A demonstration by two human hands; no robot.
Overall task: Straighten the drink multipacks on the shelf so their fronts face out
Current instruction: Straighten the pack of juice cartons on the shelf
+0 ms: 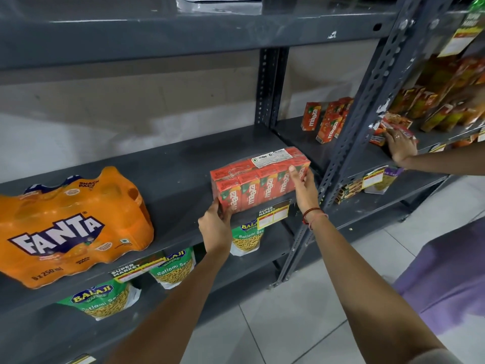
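Red-orange and shrink-wrapped, the Maaza carton multipack (259,179) is what we grasp at both ends, our left hand (216,227) cupping its lower left corner and our right hand (304,189) pressed against its right end with the thumb up on the front. It sits at the front edge of the grey shelf (170,164), its long axis running left to right and angled slightly back toward the right, logo faces toward us. Well apart to the left on the same shelf lies the orange Fanta multipack (70,227), its front tilted up and outward.
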